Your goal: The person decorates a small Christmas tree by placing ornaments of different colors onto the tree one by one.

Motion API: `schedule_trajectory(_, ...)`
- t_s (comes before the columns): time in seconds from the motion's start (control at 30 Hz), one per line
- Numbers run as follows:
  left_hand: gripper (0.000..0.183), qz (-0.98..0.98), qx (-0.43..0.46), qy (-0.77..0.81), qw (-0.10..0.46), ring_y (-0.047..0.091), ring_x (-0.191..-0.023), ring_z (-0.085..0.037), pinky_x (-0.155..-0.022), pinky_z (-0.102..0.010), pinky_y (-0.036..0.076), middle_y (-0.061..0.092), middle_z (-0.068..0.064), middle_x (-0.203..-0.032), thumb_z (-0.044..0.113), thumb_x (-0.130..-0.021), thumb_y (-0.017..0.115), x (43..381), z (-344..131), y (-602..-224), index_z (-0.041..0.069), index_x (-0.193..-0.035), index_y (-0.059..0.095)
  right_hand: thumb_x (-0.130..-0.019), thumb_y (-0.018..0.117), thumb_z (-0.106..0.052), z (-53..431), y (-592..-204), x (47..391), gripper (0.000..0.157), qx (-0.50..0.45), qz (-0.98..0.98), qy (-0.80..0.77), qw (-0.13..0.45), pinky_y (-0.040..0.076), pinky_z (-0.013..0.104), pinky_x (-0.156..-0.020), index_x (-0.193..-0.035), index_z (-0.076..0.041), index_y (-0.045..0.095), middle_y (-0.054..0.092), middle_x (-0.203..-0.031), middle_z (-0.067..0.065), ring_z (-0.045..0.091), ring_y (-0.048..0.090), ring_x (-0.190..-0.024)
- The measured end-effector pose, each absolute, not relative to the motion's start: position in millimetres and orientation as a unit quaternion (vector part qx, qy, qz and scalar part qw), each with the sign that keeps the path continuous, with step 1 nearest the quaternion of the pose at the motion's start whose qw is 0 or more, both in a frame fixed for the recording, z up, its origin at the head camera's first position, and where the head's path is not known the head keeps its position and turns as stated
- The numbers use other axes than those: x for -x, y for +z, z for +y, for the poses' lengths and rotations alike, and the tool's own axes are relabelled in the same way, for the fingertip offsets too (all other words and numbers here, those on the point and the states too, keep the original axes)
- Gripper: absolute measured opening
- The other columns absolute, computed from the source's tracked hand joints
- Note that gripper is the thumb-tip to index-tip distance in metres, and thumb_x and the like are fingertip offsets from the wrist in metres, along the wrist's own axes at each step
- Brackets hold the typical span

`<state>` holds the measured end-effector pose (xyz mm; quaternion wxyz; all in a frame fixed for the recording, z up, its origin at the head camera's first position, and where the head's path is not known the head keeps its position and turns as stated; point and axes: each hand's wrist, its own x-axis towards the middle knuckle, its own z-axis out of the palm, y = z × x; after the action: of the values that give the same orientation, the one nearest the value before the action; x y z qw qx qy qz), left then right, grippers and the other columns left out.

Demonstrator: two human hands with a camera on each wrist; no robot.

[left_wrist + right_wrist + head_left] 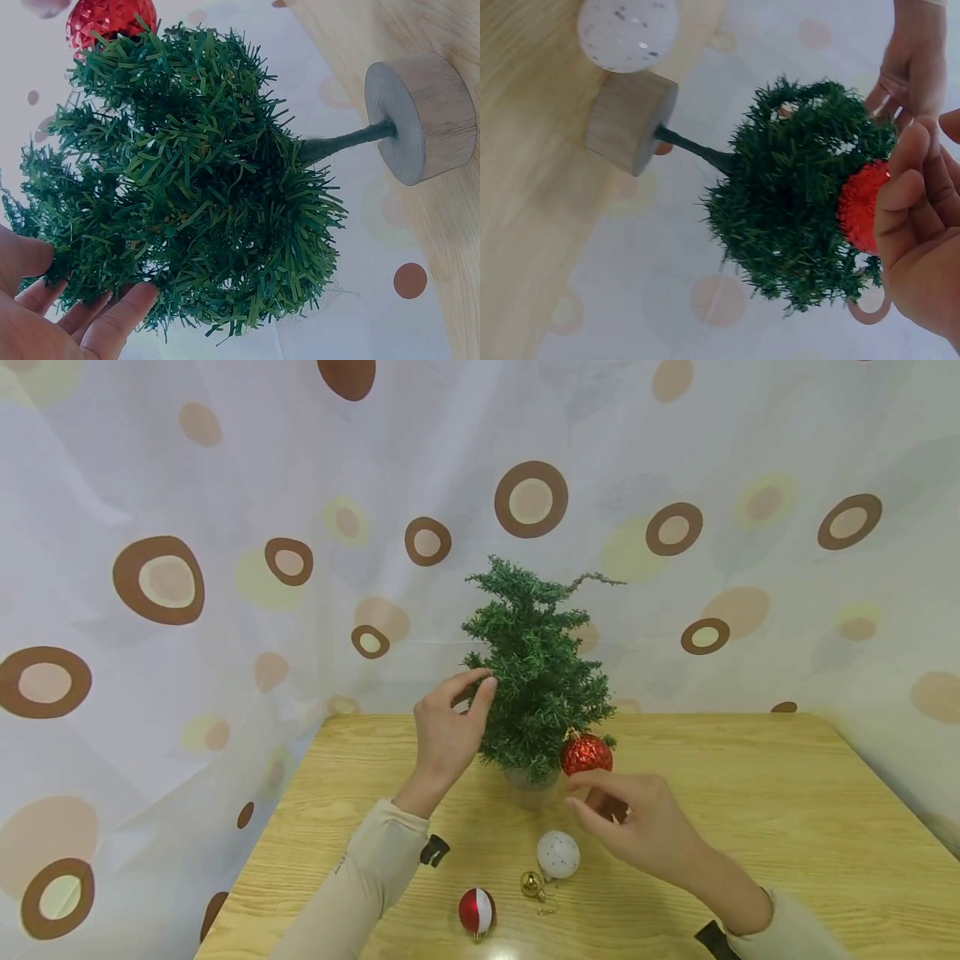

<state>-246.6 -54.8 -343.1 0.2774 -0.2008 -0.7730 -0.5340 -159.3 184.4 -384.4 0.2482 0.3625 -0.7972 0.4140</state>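
Observation:
A small artificial Christmas tree (528,668) stands upright on a round wooden base (439,116). At its left side my left hand (450,727) touches the branch tips, fingers loosely bent and thumb apart from them. A shiny red ball ornament (587,754) hangs from a lower right branch, its gold cap and loop at the top. Just below and in front of that ball is my right hand (637,818), fingers bent with a gap between thumb and forefinger. In the right wrist view, the fingers (907,191) overlap part of the red ball.
On the wooden table (750,793), in front of the tree, lie a white speckled ball (558,855), a small gold ball (532,883) and a red-and-white ball (477,911). A thin bare twig (596,579) sticks out near the treetop. Behind hangs a dotted curtain (600,460).

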Motion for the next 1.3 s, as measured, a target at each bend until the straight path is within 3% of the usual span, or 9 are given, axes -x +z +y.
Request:
schedule_trajectory(0.2, 0.03, -0.772, 0.203, -0.538, 0.269, 0.075, -0.114, -0.033, -0.086, -0.048, 0.066, 0.074, -0.016, -0.13, 0.022, -0.104, 0.07, 245.0, -55.4, -341.6, 0.005, -0.128, 0.076, -0.091, 0.079, -0.004, 187.2, -410.5, 155.8, 0.022, -0.353, -0.829, 0.398, 0.172, 0.05, 0.017, -0.052, -0.111, -0.014, 0.078, 0.075, -0.082, -0.01, -0.007, 0.061, -0.07)
schedule_trajectory(0.37, 0.03, -0.774, 0.206, -0.534, 0.27, 0.075, -0.114, -0.031, -0.086, -0.046, 0.066, 0.075, -0.015, -0.13, 0.023, -0.104, 0.069, 245.5, -55.8, -342.5, 0.005, -0.128, 0.076, -0.095, 0.079, -0.013, 188.0, -434.2, 159.9, 0.021, -0.361, -0.84, 0.39, 0.112, 0.05, 0.019, -0.053, -0.116, -0.013, 0.077, 0.077, -0.097, 0.0, 0.001, 0.063, -0.079)
schedule_trajectory(0.57, 0.03, -0.776, 0.208, -0.532, 0.268, 0.075, -0.113, -0.031, -0.085, -0.045, 0.066, 0.075, -0.016, -0.13, 0.023, -0.104, 0.069, 246.4, -56.3, -343.3, 0.005, -0.128, 0.076, -0.095, 0.081, -0.017, 190.2, -451.7, 166.1, 0.027, -0.355, -0.854, 0.368, 0.095, 0.051, 0.019, -0.06, -0.121, -0.016, 0.074, 0.074, -0.109, 0.004, 0.016, 0.069, -0.09)
schedule_trajectory(0.73, 0.03, -0.776, 0.203, -0.538, 0.259, 0.075, -0.114, -0.031, -0.086, -0.044, 0.066, 0.074, -0.015, -0.131, 0.023, -0.104, 0.069, 245.7, -56.8, -342.6, 0.006, -0.129, 0.076, -0.093, 0.083, -0.019, 193.5, -458.9, 168.1, 0.033, -0.33, -0.874, 0.351, 0.063, 0.056, 0.023, -0.066, -0.123, -0.012, 0.074, 0.071, -0.125, 0.013, 0.024, 0.07, -0.103)
schedule_trajectory(0.93, 0.03, -0.774, 0.199, -0.544, 0.256, 0.075, -0.113, -0.03, -0.085, -0.045, 0.066, 0.074, -0.014, -0.131, 0.023, -0.104, 0.069, 246.7, -56.9, -342.8, 0.008, -0.129, 0.076, -0.089, 0.086, -0.016, 194.5, -468.4, 170.5, 0.038, -0.34, -0.882, 0.32, 0.062, 0.064, 0.037, -0.087, -0.125, -0.012, 0.073, 0.069, -0.132, 0.017, 0.037, 0.067, -0.119)
schedule_trajectory(1.3, 0.03, -0.773, 0.205, -0.543, 0.257, 0.075, -0.113, -0.031, -0.084, -0.042, 0.066, 0.075, -0.015, -0.13, 0.024, -0.105, 0.069, 246.4, -57.3, -343.9, 0.007, -0.129, 0.076, -0.083, 0.09, -0.013, 192.2, -477.7, 171.7, 0.049, -0.342, -0.895, 0.278, 0.066, 0.062, 0.045, -0.093, -0.129, -0.012, 0.071, 0.069, -0.131, 0.014, 0.035, 0.067, -0.119)
